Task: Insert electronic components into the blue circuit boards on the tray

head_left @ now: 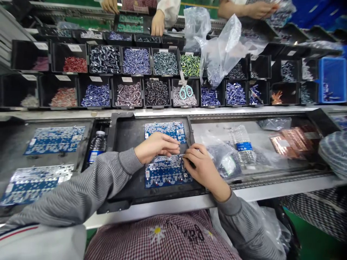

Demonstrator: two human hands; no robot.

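Note:
Two blue circuit boards lie one behind the other in a black tray: the far board (pixel 165 128) and the near board (pixel 165 173). My left hand (pixel 158 146) hovers over the gap between them, fingers stretched out to the right and slightly apart; its palm is hidden. Over the right end of the near board, my right hand (pixel 202 166) bends its fingers down together at the edge. Whatever sits between those fingertips is too small or covered to make out. Small parts are fitted on both boards.
Bins of small components, such as a purple-blue bin (pixel 96 95), stand in rows behind the rail. Scissors (pixel 186 92) rest in one bin. Left are another tray's boards (pixel 55 140) and a dark bottle (pixel 98 144); right, a clear bottle (pixel 244 146) and bags. Co-workers' hands (pixel 158 23) show across.

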